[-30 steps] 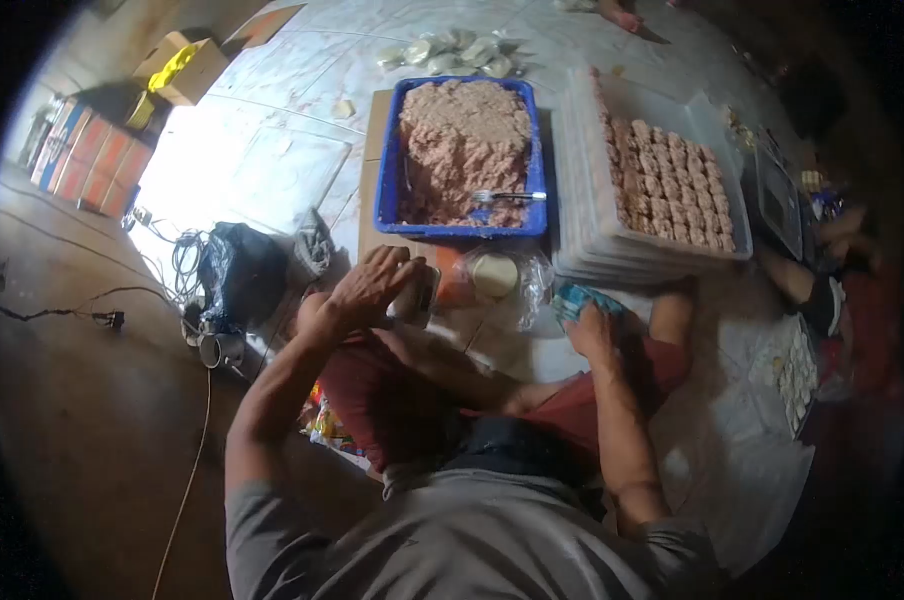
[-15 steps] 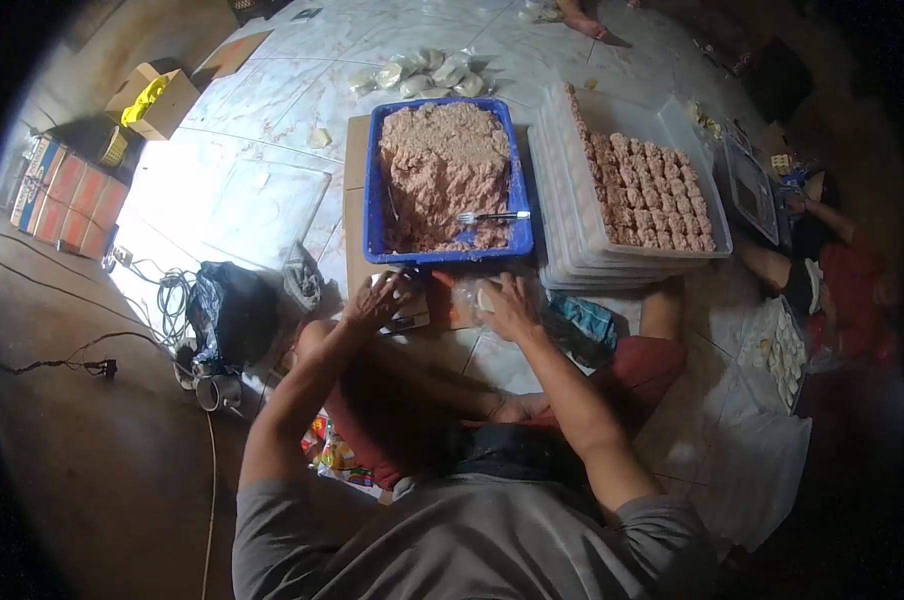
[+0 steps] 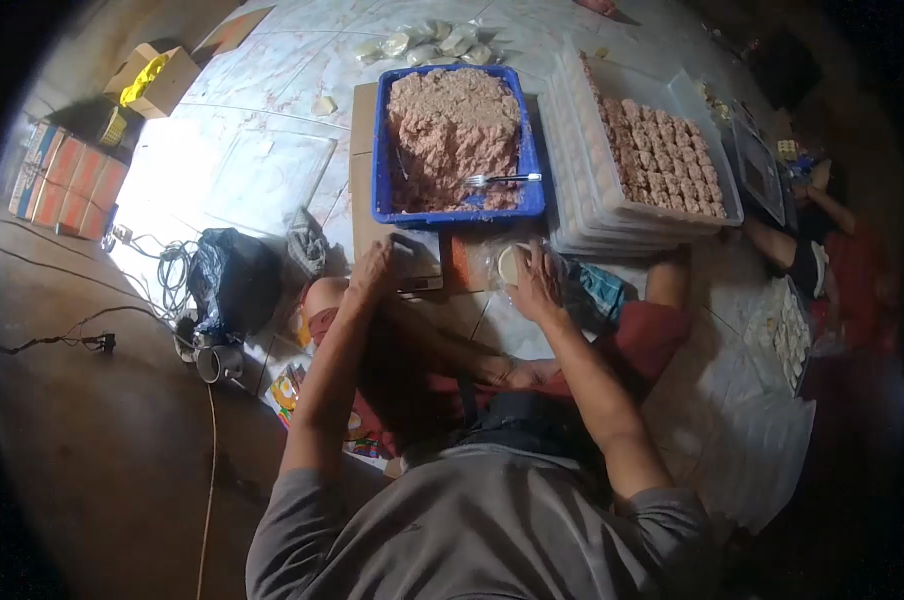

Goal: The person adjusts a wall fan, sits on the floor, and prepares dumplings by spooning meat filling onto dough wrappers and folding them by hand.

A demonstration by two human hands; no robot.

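My right hand point(image 3: 537, 282) holds a stack of round pale dough wrappers point(image 3: 509, 266) in clear plastic, fingers over its right side. At the left edge of a flat silver-topped device, apparently a kitchen scale point(image 3: 418, 262), my left hand point(image 3: 374, 268) has its fingers bent together; what they hold, if anything, is hidden. Just beyond both hands is a blue tub point(image 3: 380, 170) of pinkish minced filling point(image 3: 452, 110), dug out toward the near side. A fork point(image 3: 502, 180) lies on the filling, its handle pointing right.
Stacked clear trays point(image 3: 562, 150) stand right of the tub, the top one holding rows of filled dumplings point(image 3: 672, 150). Bagged wrappers point(image 3: 437, 42) lie behind. A black plastic bag point(image 3: 234, 280) and cables are at left. Another person's arm point(image 3: 832, 210) shows at right.
The view has shifted, so the tub sits higher in it. My left hand has moved off the scale's top to its left edge. The wrapper stack in my right hand now shows clearly.
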